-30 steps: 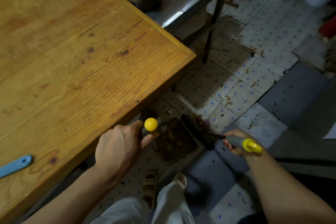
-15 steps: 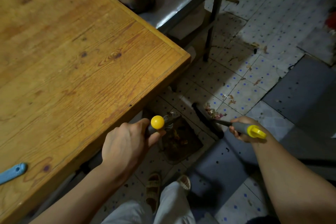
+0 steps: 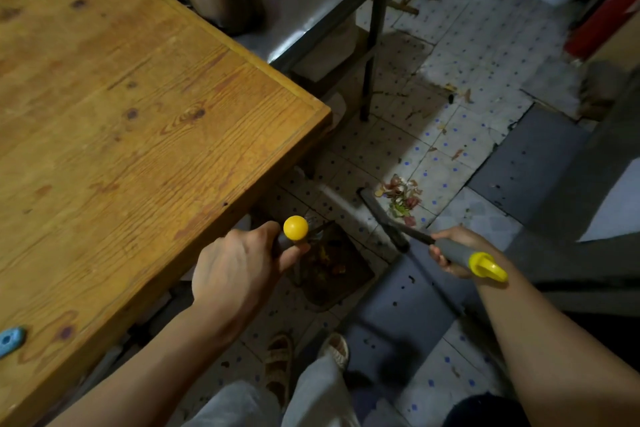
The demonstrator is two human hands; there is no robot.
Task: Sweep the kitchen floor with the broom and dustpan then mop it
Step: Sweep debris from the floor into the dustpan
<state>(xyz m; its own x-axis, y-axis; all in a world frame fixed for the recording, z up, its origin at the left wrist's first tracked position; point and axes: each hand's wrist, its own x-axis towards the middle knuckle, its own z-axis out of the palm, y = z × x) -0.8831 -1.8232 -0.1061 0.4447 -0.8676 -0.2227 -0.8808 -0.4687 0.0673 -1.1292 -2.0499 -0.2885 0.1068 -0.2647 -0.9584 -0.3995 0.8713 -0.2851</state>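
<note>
The wooden counter [image 3: 138, 114] overhangs the tiled floor [image 3: 450, 135], so the dustpan [image 3: 332, 270] sits just beside its corner. Left hand [image 3: 235, 270] grips the dustpan's upright handle; right hand [image 3: 453, 250] grips the broom [image 3: 381, 215], bristles behind the scraps [image 3: 401, 199], likely to drive them panward.

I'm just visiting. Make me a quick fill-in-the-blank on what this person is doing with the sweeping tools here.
1. The left hand grips the dustpan handle, which ends in a round ____ knob.
2. The right hand holds the ____ handle.
3. The pile of scraps lies on the ____ floor, outside the dustpan.
4. The big table on the left is made of ____.

Missing words: yellow; broom; tiled; wood
</note>
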